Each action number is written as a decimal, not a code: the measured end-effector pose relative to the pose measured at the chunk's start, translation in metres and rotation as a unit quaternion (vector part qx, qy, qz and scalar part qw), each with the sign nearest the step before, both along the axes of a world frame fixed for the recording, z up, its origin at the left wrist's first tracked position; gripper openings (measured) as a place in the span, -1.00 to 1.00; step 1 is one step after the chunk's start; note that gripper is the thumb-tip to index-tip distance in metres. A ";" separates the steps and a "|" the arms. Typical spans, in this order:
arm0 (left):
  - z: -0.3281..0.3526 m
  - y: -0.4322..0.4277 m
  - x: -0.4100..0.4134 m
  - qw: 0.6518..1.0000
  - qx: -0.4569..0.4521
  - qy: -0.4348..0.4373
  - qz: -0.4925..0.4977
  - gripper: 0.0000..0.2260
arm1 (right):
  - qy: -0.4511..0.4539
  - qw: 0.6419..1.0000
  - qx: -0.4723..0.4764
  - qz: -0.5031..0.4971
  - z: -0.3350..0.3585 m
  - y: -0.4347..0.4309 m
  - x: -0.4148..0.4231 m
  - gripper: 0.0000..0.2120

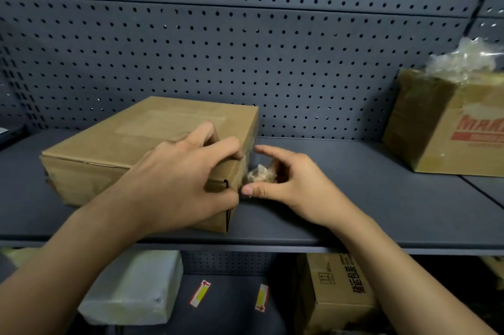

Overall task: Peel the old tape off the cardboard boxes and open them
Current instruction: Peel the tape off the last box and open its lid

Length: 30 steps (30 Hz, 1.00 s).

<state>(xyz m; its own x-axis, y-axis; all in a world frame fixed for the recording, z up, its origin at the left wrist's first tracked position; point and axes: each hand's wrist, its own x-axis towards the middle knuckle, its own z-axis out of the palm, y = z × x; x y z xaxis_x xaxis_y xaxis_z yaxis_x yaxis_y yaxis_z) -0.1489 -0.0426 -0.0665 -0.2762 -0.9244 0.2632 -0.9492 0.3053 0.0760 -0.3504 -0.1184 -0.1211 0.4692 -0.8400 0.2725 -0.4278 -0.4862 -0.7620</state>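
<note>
Cardboard box (pixel 109 149) gripped by left hand (pixel 177 179); right hand (pixel 294 182) pinches crumpled tape (pixel 261 173).

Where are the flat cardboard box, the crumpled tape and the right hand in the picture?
flat cardboard box (pixel 152 130): head view, on its top face.
crumpled tape (pixel 263 174): head view, on the wad's middle.
right hand (pixel 297 184): head view, on the back of the hand.

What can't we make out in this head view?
Head view only:
- flat box: near corner and seam, covered by left hand.
- tape wad: whether it is attached to the box; right hand curls round it.
- printed box: red lettering cut by the right edge.
- lower box: right side behind the right forearm.
</note>
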 end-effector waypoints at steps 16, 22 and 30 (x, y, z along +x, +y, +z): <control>-0.001 0.004 0.008 1.000 -0.008 -0.005 -0.003 -0.55 | -0.004 0.997 -0.046 -0.065 -0.006 -0.019 0.007 -0.78; 0.002 0.011 0.010 1.000 0.002 -0.023 0.010 -0.55 | 0.036 0.986 -0.075 -0.143 -0.015 -0.023 0.004 -0.76; 0.011 0.023 0.028 0.998 0.060 0.024 0.020 -0.52 | -0.007 0.977 -0.048 -0.209 -0.012 -0.032 -0.022 -0.80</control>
